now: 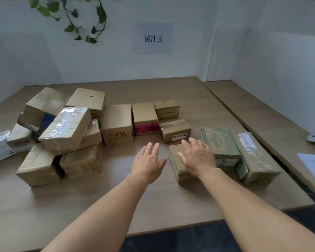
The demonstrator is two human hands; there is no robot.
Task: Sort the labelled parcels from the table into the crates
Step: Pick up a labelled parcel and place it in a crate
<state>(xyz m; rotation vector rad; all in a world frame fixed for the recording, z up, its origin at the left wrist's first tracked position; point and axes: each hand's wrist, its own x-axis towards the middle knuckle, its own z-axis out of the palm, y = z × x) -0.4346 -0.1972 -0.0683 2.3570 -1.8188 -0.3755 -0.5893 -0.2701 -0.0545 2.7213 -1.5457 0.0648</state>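
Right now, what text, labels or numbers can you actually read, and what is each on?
"缓冲区": printed on the paper sign on the back wall.
Black marker strokes on the front of the middle box: handwritten, not readable.
Pink label on the box beside it: dark writing, too blurred.
White sticker on the small box behind the right hand: too small.
Taped box on the left pile: label blurred by glare.
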